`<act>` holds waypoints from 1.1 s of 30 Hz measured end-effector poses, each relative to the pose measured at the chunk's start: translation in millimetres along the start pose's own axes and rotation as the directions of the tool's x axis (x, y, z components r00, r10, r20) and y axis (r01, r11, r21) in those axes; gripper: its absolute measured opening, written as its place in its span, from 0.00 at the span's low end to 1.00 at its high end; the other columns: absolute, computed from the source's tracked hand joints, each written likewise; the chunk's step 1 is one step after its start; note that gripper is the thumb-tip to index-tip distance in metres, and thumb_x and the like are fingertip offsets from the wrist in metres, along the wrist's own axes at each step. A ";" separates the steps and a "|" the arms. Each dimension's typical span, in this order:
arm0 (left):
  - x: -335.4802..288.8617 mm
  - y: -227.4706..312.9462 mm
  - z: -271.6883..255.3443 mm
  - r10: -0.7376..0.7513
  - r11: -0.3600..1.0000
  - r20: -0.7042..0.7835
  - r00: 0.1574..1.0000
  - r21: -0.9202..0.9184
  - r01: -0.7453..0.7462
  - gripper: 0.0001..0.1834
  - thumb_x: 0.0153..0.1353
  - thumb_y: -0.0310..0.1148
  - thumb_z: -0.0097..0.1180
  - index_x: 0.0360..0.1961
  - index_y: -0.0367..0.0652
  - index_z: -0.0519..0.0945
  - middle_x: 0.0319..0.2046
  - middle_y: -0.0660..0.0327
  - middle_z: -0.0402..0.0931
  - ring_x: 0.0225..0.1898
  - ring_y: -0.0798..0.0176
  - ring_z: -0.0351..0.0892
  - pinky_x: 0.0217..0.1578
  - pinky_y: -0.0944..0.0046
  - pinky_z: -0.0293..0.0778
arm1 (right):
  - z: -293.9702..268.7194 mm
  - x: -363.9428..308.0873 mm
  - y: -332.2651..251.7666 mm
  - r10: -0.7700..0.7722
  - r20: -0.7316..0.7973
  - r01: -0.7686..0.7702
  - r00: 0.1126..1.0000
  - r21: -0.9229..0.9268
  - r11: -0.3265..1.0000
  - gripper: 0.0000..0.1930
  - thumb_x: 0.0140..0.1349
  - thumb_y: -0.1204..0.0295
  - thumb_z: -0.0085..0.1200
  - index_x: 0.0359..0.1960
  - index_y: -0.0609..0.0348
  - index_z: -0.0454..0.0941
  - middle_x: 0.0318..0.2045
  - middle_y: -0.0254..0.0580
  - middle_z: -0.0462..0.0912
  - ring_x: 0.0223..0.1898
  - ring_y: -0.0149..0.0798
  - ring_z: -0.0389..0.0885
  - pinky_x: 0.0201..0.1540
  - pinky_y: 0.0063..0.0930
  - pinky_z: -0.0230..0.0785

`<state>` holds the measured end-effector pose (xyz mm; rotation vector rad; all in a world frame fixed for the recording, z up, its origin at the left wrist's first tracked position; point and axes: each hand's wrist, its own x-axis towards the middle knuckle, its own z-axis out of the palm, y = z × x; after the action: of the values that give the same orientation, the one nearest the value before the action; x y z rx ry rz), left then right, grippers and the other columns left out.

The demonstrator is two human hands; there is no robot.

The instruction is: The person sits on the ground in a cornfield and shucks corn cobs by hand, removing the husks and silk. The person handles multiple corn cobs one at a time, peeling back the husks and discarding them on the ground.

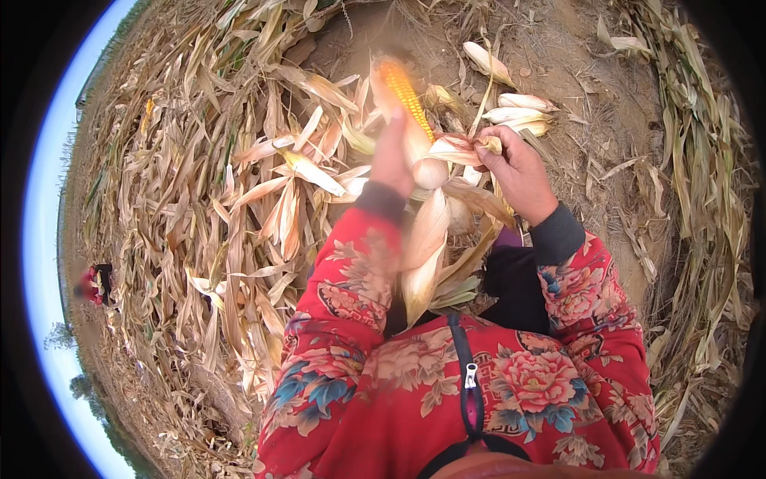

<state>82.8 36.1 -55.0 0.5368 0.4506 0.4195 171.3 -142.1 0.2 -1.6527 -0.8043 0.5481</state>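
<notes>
1. Between the left grip (pixel 396 148) and the right grip (pixel 515 169) is the corn cob (pixel 408 100), its yellow kernels bare on the side facing the right grip.
2. The left grip lies along the cob's left side, blurred; I cannot tell whether its fingers close around it.
3. The right grip pinches a husk strip (pixel 455 150) between thumb and fingers, near the cob's base.
4. A hard pull on that strip could tear it short, since it looks dry, or jerk the cob away if the left hold is loose.
5. Hanging husk leaves (pixel 427 231), just below and between both grips, could get in the fingers' way.
6. Just beyond the right grip, unpeeled ears (pixel 523 102) lie on bare soil (pixel 558 60); farther right runs a band of dry stalks (pixel 694 120).
7. Left of the left grip, dry leaves (pixel 191 184) cover the ground; far off that way are another person (pixel 99 283), trees (pixel 84 389) and open sky (pixel 52 184).
</notes>
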 end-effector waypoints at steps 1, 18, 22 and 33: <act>3.1 12.0 -4.6 -0.008 1.000 -0.026 1.000 -0.019 0.008 0.26 0.65 0.53 0.53 0.52 0.43 0.70 0.42 0.50 0.76 0.42 0.52 0.78 0.45 0.49 0.77 | 3.0 -6.1 -4.0 -0.084 0.025 0.087 0.996 -0.123 0.989 0.08 0.63 0.73 0.54 0.42 0.62 0.74 0.33 0.42 0.80 0.33 0.38 0.80 0.39 0.30 0.72; -2.8 84.1 -21.8 0.539 0.842 -0.100 0.837 0.046 -0.537 0.35 0.61 0.59 0.55 0.60 0.45 0.65 0.44 0.52 0.75 0.47 0.50 0.75 0.52 0.49 0.71 | -43.9 8.0 -26.2 0.023 -0.099 -0.026 0.995 -0.034 0.999 0.28 0.60 0.62 0.62 0.59 0.60 0.69 0.54 0.49 0.76 0.55 0.42 0.76 0.53 0.35 0.71; 2.3 70.6 -14.4 0.560 0.827 -0.086 0.824 0.121 -0.549 0.36 0.62 0.59 0.54 0.60 0.44 0.64 0.45 0.52 0.75 0.46 0.51 0.76 0.52 0.50 0.71 | -18.4 2.9 -39.9 -0.314 0.062 0.295 0.947 -0.551 0.781 0.22 0.59 0.60 0.60 0.52 0.59 0.74 0.42 0.46 0.80 0.43 0.46 0.81 0.45 0.34 0.72; 6.5 70.3 -30.8 0.419 0.882 -0.146 0.896 -0.166 -0.440 0.36 0.59 0.62 0.53 0.60 0.50 0.67 0.46 0.51 0.75 0.45 0.48 0.75 0.51 0.44 0.71 | 8.0 -4.8 9.4 -0.141 0.209 0.245 0.968 -0.644 0.725 0.12 0.66 0.58 0.50 0.41 0.52 0.77 0.31 0.47 0.80 0.35 0.53 0.80 0.36 0.45 0.72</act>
<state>54.2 106.2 -40.7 0.4215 0.3842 0.9165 164.3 -141.5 -11.1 -2.1571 -1.3843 0.2300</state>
